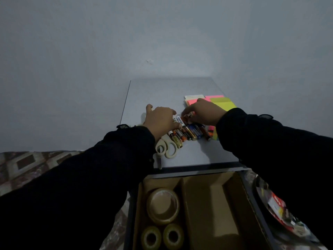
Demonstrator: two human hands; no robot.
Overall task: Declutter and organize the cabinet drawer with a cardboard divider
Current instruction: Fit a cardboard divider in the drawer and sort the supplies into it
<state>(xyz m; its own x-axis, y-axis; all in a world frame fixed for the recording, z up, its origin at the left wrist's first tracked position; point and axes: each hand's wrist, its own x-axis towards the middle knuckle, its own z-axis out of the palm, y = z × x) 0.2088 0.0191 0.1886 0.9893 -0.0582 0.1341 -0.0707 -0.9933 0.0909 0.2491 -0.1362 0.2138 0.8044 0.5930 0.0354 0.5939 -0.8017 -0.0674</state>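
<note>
I keep the mixed row of cylindrical batteries [187, 131] on the grey cabinet top [162, 94] so I can gather them together. My left hand [161, 120] curls over the row's left end, corralling it; my right hand [201, 111] pinches one battery at its far end. Below the row, the brown cardboard divider [203, 204] sits in the open drawer, three clear tape rolls [163, 205] filling its left compartment; the middle awaits batteries, I judge.

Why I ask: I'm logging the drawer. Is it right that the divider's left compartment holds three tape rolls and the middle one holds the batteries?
Not quite. The head view shows the tape rolls there, but the middle compartment is empty; the batteries lie on the cabinet top.
</note>
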